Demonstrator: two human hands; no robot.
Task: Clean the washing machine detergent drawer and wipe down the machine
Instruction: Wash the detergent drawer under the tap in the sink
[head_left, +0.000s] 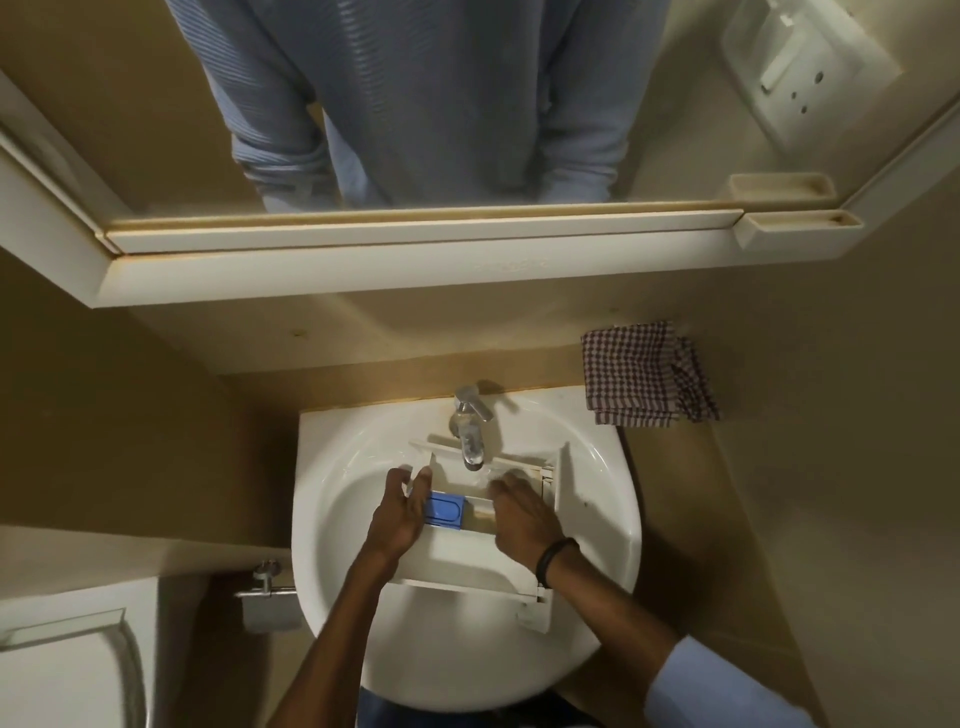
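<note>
**Operator:** Where do things stand?

**Inspector:** Nearest you, your right sleeve sits back from the wrist, and both forearms reach over the basin. Your hands are apart, one towards each end of the drawer. The drawer lies in the basin with its far side under the tap. Your left hand grips the drawer's left wall, thumb inside, just beside the blue insert. Your right hand holds nothing. Its fingers lie extended in the right compartment, just below the spout. A dark band is on that wrist.

**Operator:** Is the water on?

**Inspector:** It appears to fall from the spout into the compartment. How strongly, I cannot tell.

**Operator:** Which step is this?

**Inspector:** In my judgement, you are rinsing and rubbing out the drawer, the first half of the task. The machine is out of view, so nothing here shows the wipe-down.

**Operator:** And next?

**Inspector:** Likely you work your fingers into the corners and round the insert, where residue would lodge. Your left hand should steady the drawer against sliding on the wet basin. Beyond the basin, a checked cloth sits by the wall, right of the tap, handy for drying. Whether it hangs or lies, I cannot tell. Farthest off, the mirror reflects your sleeves.
</note>
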